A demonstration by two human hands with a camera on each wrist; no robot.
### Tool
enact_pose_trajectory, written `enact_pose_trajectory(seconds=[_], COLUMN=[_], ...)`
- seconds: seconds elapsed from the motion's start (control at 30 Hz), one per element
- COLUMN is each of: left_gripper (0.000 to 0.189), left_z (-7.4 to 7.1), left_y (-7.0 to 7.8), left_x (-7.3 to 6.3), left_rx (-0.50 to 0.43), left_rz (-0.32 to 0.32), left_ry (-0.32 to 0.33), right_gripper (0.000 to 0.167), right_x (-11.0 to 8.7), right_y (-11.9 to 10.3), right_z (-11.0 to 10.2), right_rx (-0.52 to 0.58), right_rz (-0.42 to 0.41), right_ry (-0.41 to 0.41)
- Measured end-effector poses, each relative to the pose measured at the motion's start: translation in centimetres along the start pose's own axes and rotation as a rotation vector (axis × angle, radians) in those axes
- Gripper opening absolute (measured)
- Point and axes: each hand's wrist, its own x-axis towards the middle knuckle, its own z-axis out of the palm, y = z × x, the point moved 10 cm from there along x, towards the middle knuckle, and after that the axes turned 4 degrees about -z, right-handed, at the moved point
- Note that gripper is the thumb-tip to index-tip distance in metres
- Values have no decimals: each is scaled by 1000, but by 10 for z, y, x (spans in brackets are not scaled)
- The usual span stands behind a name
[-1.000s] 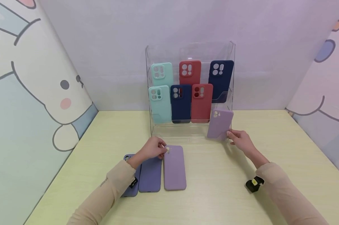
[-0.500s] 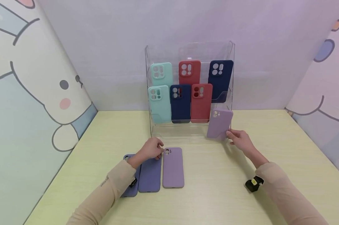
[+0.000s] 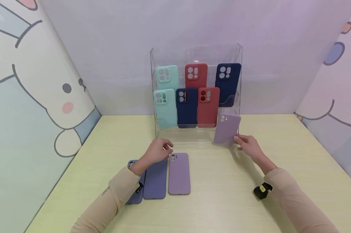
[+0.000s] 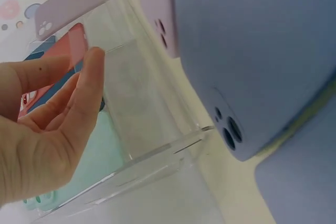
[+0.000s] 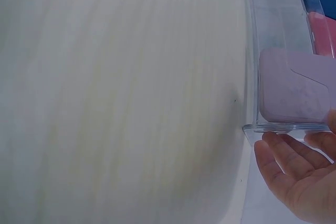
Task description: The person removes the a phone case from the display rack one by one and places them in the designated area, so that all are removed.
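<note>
My left hand [image 3: 159,150] hovers over the top end of a blue-purple phone case [image 3: 155,183], fingers loosely bent and holding nothing. Just right of it, a lilac phone case [image 3: 179,176] lies flat on the table, camera cutout at the top. In the left wrist view, thumb and fingertips stand apart. My right hand [image 3: 248,145] is at the right end of the clear display rack [image 3: 181,137]. Its thumb and forefinger pinch the edge of another lilac phone case [image 3: 227,128], upright in the bottom tier; the other fingers extend outside the rack's side panel [image 5: 286,127].
Another blue-purple case [image 3: 134,195] lies partly under my left forearm. Higher in the rack stand mint cases [image 3: 165,108], red cases [image 3: 208,106] and navy cases [image 3: 187,108]. The table [image 3: 222,197] reaches to a pale back wall [image 3: 126,64], with cartoon-printed panels at both sides.
My left hand has let go of the lilac case on the table and lifted slightly away. That case shifted slightly left and toward the front row's line. My right hand stays put.
</note>
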Motion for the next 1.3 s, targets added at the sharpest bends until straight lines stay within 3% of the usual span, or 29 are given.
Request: enact_pose_trajectory(seconds=[0.33,0.53,0.7,1.0,1.3], left_gripper=[16,18,19,22,27], left_z=[-8,-16,-21,-21,-13], left_y=[21,33,47,61,68], left_x=[0,5,9,20,35], left_rx=[-23,-98,-106,-36,-54], left_rz=[47,67,135,204,207], left_ry=[45,77,116,225,255], right_gripper=[48,48,49,48,48], right_x=[0,-1,0,2,1], right_y=[0,0,1,4,5], right_z=[0,-1,-1,0,0], right_rx=[9,8,16,7,5], right_rz=[-4,-4,-1,1,-3], right_ry=[2,6,7,7,12])
